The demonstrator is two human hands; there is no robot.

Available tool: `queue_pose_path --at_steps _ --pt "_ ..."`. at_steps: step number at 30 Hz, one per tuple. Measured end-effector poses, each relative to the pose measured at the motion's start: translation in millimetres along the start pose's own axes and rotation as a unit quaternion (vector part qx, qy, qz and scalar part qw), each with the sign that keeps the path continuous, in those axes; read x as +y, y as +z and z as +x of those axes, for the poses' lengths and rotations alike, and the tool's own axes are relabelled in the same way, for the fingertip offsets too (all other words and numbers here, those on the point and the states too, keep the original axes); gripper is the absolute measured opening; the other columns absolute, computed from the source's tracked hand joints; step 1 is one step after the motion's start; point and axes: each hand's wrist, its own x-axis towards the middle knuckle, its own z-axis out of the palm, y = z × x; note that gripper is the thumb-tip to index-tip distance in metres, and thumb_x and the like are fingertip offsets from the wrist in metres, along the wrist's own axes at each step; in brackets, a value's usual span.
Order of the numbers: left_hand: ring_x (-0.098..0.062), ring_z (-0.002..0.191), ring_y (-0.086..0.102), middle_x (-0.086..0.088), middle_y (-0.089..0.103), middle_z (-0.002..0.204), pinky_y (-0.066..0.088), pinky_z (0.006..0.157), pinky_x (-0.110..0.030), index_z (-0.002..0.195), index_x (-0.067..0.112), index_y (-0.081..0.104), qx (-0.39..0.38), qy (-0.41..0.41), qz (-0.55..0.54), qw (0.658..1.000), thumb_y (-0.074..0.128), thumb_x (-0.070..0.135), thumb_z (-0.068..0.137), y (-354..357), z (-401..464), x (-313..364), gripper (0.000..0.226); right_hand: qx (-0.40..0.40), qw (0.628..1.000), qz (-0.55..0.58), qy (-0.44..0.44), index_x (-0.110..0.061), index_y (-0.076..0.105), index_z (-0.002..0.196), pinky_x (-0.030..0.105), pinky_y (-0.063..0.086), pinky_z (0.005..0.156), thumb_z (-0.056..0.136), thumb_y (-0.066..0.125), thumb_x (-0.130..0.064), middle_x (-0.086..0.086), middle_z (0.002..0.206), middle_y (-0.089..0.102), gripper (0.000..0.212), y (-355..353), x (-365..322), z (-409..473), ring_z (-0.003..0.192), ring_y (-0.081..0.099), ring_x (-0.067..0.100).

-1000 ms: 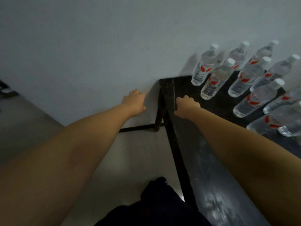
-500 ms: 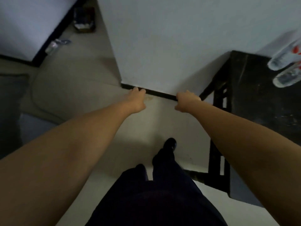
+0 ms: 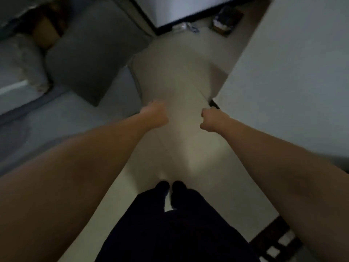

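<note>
Dim, grainy view, pale glow on floor (image 3: 188, 148), left hand (image 3: 154, 114) and right hand (image 3: 212, 121) motion-blurred, wide-angle stretch at edges.

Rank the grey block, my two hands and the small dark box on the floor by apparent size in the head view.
1. grey block, clearly the largest.
2. small dark box, left hand and right hand: all look about alike. The box lies farther from the camera, so I won't rank them.

The bottles ahead of the fingers have left the view; now the left hand (image 3: 154, 115) and right hand (image 3: 212, 121) reach over floor (image 3: 179, 76).
</note>
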Motion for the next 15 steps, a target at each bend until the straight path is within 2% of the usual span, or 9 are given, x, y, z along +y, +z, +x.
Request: queue_pose_path --at_steps 3,7,9,12,15 --pt "-0.037 0.124 0.043 -0.018 0.042 0.133 0.044 0.1 -0.047 0.137 0.012 0.04 0.034 -0.091 -0.039 0.994 0.055 0.023 0.086 1 -22 -23 0.054 0.001 0.996 -0.042 -0.074 -0.011 0.044 0.137 0.039 0.043 0.096 0.092 0.056 -0.025 0.017 0.136 0.044 0.048 -11 -30 11 0.122 0.048 0.036" --pt "-0.036 0.12 0.047 -0.018 0.044 0.132 0.047 0.094 -0.044 0.133 0.01 0.042 0.072 -0.166 -0.092 0.979 0.058 0.024 0.087 14 -55 -39 0.051 -0.002 0.981 -0.107 -0.162 -0.007 0.05 0.134 0.035 0.044 0.095 0.094 0.053 -0.021 0.018 0.134 0.051 0.043 -19 -67 20 0.122 0.051 0.034" --pt "-0.036 0.122 0.045 -0.019 0.043 0.135 0.045 0.098 -0.044 0.136 0.009 0.041 0.09 -0.202 -0.121 0.968 0.059 0.024 0.088 25 -77 -47 0.053 -0.007 0.972 -0.128 -0.196 -0.007 0.051 0.133 0.035 0.045 0.096 0.093 0.053 -0.02 0.016 0.133 0.053 0.042 -16 -89 21 0.121 0.053 0.033" --pt "-0.036 0.124 0.043 -0.019 0.042 0.136 0.042 0.101 -0.041 0.136 0.007 0.042 0.124 -0.268 -0.17 0.94 0.061 0.025 0.089 41 -115 -60 0.054 -0.003 0.946 -0.181 -0.27 -0.008 0.053 0.127 0.037 0.047 0.093 0.089 0.055 -0.023 0.017 0.129 0.055 0.041 -7 -128 16 0.117 0.055 0.034" --pt "-0.035 0.126 0.043 -0.019 0.038 0.14 0.039 0.102 -0.038 0.14 0.008 0.04 0.152 -0.352 -0.218 0.897 0.061 0.024 0.089 59 -164 -80 0.057 0.0 0.904 -0.244 -0.351 -0.008 0.054 0.126 0.038 0.047 0.094 0.089 0.056 -0.025 0.017 0.13 0.054 0.04 5 -178 -3 0.119 0.054 0.034"
